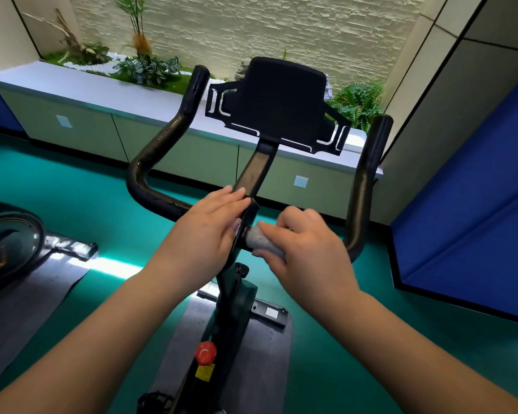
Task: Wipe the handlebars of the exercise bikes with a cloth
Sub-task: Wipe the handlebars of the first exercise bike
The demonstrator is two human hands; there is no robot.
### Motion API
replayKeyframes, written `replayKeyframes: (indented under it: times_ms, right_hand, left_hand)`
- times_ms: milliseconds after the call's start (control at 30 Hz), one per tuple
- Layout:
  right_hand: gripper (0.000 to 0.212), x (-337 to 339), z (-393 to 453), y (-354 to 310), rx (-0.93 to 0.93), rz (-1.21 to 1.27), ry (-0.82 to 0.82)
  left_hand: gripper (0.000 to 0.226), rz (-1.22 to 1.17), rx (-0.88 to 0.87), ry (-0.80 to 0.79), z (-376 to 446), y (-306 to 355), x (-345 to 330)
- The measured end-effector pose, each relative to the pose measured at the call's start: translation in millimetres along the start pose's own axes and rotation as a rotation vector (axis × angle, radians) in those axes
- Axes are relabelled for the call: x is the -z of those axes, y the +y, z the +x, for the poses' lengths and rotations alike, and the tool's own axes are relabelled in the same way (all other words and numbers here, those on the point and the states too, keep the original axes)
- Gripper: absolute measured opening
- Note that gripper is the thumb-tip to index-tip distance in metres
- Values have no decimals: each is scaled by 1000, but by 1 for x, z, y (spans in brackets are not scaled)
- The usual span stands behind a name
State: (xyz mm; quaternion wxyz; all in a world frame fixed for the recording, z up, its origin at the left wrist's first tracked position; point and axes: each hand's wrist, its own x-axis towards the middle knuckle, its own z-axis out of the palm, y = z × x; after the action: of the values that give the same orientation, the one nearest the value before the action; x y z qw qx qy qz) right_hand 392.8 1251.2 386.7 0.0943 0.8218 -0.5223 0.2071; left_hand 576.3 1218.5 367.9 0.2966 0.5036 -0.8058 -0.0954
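Right hand [307, 249] curled round grey cloth [262, 243] wrapped on the black handlebar [150, 162] just right of the centre stem, left hand [205, 231] flat with straight fingers resting on the bar's centre clamp, black tablet holder [278, 106] above, red knob [205, 353] below, teal floor [72, 189].

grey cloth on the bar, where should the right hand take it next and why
Probably slide the grey cloth outward along the black handlebar. The right hand grips it wrapped round the bar beside the centre stem, where the left hand rests, so the right-side bend and upright grip lie beyond it.
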Motion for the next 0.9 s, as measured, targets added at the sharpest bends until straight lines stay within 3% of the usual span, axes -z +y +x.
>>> replayKeyframes:
  times_ms: [133,300,567,700,900]
  right_hand:
    - [29,9,2,11,-4,22,-100]
    - [38,27,-5,43,-189,-30,-222]
    - [43,8,37,24,-87,47,-369]
    - [34,22,34,48,-221,227,-561]
    - [14,-11,65,42,-250,596,-590]
  left_hand:
    - [43,-1,-22,5,1,0,0]
    - [42,-16,-23,10,0,0,1]
    - [46,8,-53,25,0,-2,0]
    - [48,-3,-51,32,-1,-1,-2]
    - [46,-21,-61,50,0,-5,-3]
